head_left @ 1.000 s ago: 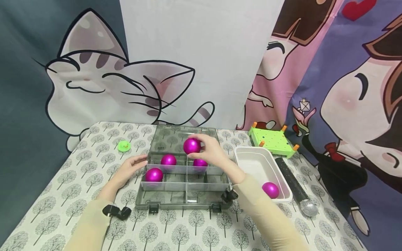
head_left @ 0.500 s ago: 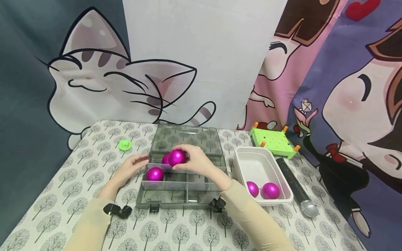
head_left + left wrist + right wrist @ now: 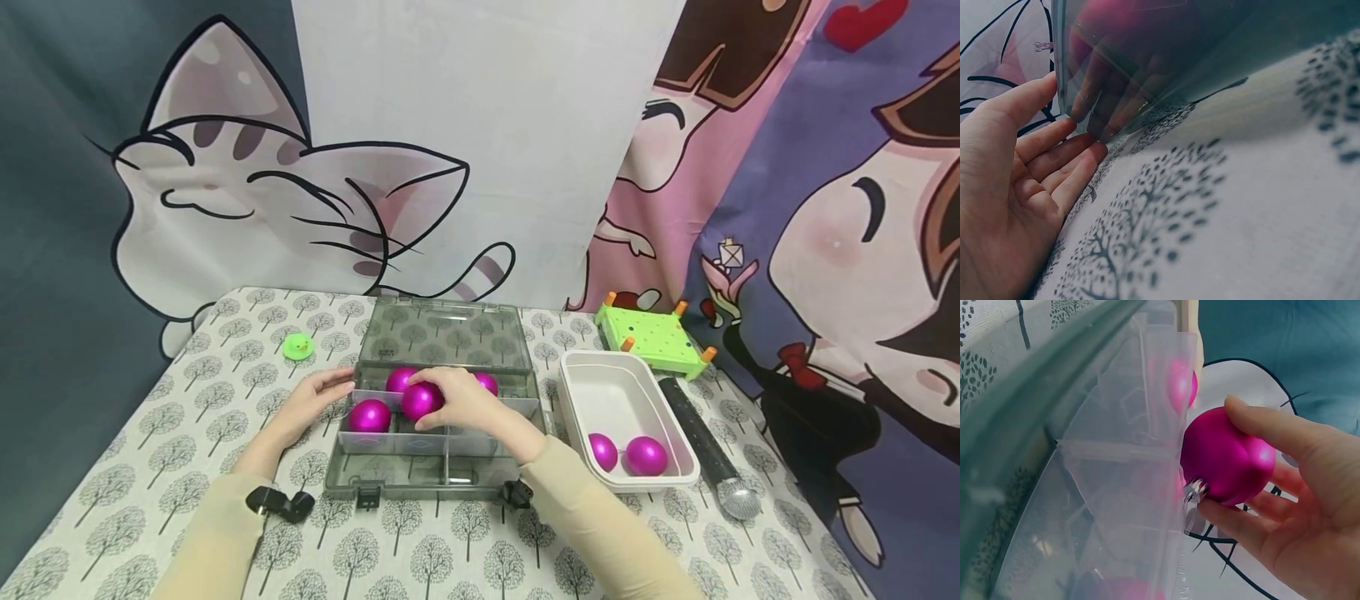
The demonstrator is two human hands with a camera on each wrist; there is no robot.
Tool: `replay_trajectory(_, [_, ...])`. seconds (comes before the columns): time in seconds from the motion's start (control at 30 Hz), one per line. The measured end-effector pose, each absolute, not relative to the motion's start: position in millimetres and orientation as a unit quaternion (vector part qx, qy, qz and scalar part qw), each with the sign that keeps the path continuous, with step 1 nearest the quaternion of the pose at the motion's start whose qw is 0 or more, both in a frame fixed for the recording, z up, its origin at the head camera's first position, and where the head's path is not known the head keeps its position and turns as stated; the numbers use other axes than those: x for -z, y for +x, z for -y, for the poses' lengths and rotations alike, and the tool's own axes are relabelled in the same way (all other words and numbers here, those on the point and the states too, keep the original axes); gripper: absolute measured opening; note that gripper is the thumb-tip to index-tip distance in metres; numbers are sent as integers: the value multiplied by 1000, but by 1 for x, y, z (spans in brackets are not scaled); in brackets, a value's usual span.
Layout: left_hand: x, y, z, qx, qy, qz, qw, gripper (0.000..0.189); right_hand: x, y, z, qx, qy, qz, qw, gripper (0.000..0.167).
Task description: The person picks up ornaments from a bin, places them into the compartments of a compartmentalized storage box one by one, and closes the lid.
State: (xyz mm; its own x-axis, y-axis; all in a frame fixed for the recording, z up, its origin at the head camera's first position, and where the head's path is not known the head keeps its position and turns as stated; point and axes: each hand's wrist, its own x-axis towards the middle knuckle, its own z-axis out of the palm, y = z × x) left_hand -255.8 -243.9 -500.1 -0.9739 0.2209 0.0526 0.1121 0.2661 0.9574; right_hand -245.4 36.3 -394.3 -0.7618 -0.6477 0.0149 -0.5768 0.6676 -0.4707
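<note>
My right hand [image 3: 468, 406] pinches a shiny magenta Christmas bauble [image 3: 422, 402] over the middle-left part of a smoky clear divided box [image 3: 386, 473]. In the right wrist view the bauble's silver cap [image 3: 1195, 490] points toward a clear divider [image 3: 1116, 450]. Other baubles sit in the box: a back-left bauble [image 3: 400, 379], a back-right bauble [image 3: 487, 382] partly behind my hand, and a middle-left bauble [image 3: 370, 416]. Beside the box's left wall is my left hand [image 3: 309, 407], fingers extended; in the left wrist view its fingertips meet that wall [image 3: 1063, 62].
The box's lid [image 3: 450, 332] lies folded back. To its right stands a white tub [image 3: 611, 387] with two baubles [image 3: 646, 456] in it. Farther right are a black microphone [image 3: 708, 450] and a green pegged board [image 3: 651, 336]. A green duck toy [image 3: 298, 347] sits at the back left.
My right hand has carried the bauble left from above the back-right compartment, then lower and nearer to me. The back-right bauble shows again past the hand. My left hand stays in place.
</note>
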Motion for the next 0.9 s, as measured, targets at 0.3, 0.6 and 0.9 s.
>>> replay_trajectory(0.3, [500, -256, 243, -592, 106, -797, 47, 54, 401, -244, -33, 202, -341, -913, 92, 62])
replay_trajectory(0.6, [503, -257, 245, -585, 89, -804, 48, 58, 403, -242, -28, 178, -345, -917, 93, 59])
replay_trajectory(0.9, [506, -261, 245, -585, 95, -804, 48, 59, 404, -241, -27, 167, -337, -922, 93, 60])
